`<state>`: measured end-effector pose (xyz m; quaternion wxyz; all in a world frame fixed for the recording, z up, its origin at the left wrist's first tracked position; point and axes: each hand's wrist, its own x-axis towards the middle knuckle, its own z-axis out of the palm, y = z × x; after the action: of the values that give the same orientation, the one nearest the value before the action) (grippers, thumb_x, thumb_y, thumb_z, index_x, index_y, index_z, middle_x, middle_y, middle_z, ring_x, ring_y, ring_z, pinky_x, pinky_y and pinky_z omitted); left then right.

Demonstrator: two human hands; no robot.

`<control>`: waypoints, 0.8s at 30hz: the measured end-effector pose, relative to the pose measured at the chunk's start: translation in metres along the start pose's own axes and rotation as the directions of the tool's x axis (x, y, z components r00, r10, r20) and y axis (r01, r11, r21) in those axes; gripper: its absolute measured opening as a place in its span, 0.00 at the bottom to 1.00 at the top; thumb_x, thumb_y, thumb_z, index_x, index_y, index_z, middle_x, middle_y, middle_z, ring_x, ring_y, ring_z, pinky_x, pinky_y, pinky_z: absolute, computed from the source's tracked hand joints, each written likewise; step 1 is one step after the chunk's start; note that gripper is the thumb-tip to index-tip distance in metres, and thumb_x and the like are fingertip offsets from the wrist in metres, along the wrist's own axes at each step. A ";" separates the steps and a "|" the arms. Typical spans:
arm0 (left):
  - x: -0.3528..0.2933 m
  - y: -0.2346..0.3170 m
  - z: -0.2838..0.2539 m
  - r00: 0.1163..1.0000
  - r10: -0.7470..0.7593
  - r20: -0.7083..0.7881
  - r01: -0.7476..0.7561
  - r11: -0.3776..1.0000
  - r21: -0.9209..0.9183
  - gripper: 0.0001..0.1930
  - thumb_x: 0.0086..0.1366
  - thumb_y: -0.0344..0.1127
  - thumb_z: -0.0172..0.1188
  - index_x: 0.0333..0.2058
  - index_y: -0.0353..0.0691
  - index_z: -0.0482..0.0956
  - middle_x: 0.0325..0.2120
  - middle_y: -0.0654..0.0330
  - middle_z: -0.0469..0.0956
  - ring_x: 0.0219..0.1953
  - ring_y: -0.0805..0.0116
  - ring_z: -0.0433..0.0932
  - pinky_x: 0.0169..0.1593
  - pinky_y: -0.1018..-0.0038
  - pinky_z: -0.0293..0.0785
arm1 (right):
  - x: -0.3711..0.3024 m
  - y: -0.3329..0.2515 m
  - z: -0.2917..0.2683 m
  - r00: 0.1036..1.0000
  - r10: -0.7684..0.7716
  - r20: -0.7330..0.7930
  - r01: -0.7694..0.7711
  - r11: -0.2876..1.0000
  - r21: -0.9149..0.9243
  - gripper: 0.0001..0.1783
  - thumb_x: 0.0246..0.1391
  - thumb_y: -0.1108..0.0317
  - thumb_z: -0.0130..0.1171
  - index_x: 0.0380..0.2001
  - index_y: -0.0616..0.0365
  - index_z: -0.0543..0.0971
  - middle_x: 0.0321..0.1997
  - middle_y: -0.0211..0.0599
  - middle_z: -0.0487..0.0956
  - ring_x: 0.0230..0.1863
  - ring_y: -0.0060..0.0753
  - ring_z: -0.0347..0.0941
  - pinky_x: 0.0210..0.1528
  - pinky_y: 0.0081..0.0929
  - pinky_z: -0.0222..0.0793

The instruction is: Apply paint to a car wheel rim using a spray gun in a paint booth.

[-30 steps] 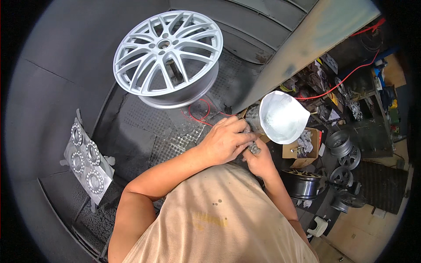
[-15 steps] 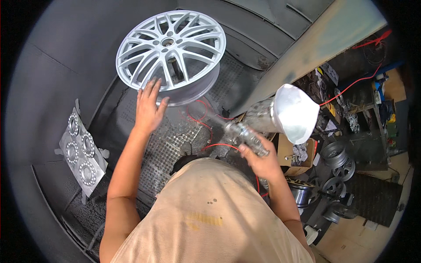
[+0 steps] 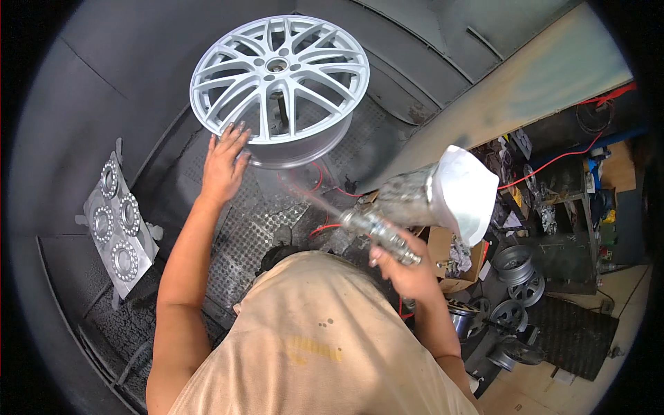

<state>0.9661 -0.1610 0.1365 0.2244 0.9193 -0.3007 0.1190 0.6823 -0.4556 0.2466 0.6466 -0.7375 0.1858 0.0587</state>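
Note:
A white multi-spoke car wheel (image 3: 266, 138) lies face up, raised above the floor on a stand partly visible between its spokes. My left hand (image 3: 223, 166) is at the wheel's near left edge, fingers stretched out and fingertips against the rim. In my right hand (image 3: 413, 271) is a metal spray gun (image 3: 380, 236), its front toward the near side of the wheel. A faint pale streak of mist runs from the nozzle toward the rim. Fixed to the gun is a smeared, see-through paint cup (image 3: 404, 197) with a white, flared top (image 3: 469, 194).
At left, a silver panel (image 3: 138, 257) carries several round, holed discs. A red hose (image 3: 321, 228) crosses the textured floor. On the right stand a cardboard box (image 3: 460, 283), several bare wheels (image 3: 513, 266) and cluttered shelving (image 3: 567, 235). Dark walls (image 3: 104, 76) surround the wheel.
The wheel has turned slightly clockwise, and my left hand has moved left along its rim. The spray gun has shifted a little left and nearer to me. The whole view has tilted slightly.

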 end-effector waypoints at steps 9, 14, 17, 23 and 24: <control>0.012 -0.069 -0.018 0.999 0.022 -0.026 -0.025 0.995 -0.094 0.18 0.69 0.36 0.55 0.57 0.47 0.80 0.65 0.57 0.72 0.72 0.56 0.60 0.74 0.49 0.47 | 0.020 -0.011 -0.045 0.893 -0.259 -0.369 0.165 0.949 -0.267 0.26 0.60 0.69 0.65 0.59 0.69 0.75 0.49 0.40 0.83 0.46 0.27 0.77 0.53 0.26 0.72; -0.001 0.023 -0.010 0.995 0.080 -0.061 -0.081 0.997 -0.020 0.24 0.62 0.41 0.63 0.58 0.49 0.79 0.59 0.55 0.74 0.65 0.54 0.69 0.72 0.47 0.52 | 0.040 0.003 -0.055 0.853 -0.284 -0.438 0.179 0.947 -0.266 0.26 0.62 0.71 0.63 0.61 0.67 0.73 0.44 0.35 0.82 0.40 0.21 0.76 0.45 0.22 0.73; -0.008 0.034 0.004 0.996 0.012 -0.088 -0.014 1.000 -0.018 0.25 0.63 0.43 0.62 0.60 0.49 0.77 0.60 0.54 0.73 0.66 0.53 0.67 0.72 0.46 0.52 | 0.029 0.000 -0.023 0.944 -0.067 -0.323 0.056 0.997 -0.043 0.29 0.60 0.67 0.66 0.63 0.61 0.74 0.35 0.31 0.82 0.30 0.18 0.74 0.35 0.20 0.72; -0.008 -0.001 0.010 0.989 -0.006 -0.146 0.001 0.999 -0.035 0.25 0.65 0.40 0.59 0.61 0.49 0.77 0.59 0.54 0.73 0.69 0.50 0.64 0.71 0.45 0.54 | 0.019 0.005 0.004 0.997 -0.035 -0.066 0.030 0.997 -0.070 0.28 0.59 0.66 0.68 0.61 0.65 0.75 0.40 0.32 0.82 0.36 0.20 0.75 0.43 0.22 0.72; -0.007 -0.005 0.008 0.989 0.004 -0.150 -0.012 0.999 -0.050 0.24 0.65 0.39 0.59 0.60 0.49 0.77 0.59 0.54 0.73 0.69 0.50 0.64 0.71 0.45 0.55 | 0.024 0.016 -0.002 0.973 -0.133 -0.190 0.092 0.973 -0.211 0.28 0.59 0.67 0.68 0.60 0.66 0.75 0.40 0.34 0.82 0.38 0.21 0.76 0.47 0.24 0.72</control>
<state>0.9643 -0.1577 0.1257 0.2690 0.9005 -0.2896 0.1811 0.6981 -0.4635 0.2238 0.5486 -0.8106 0.2016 -0.0350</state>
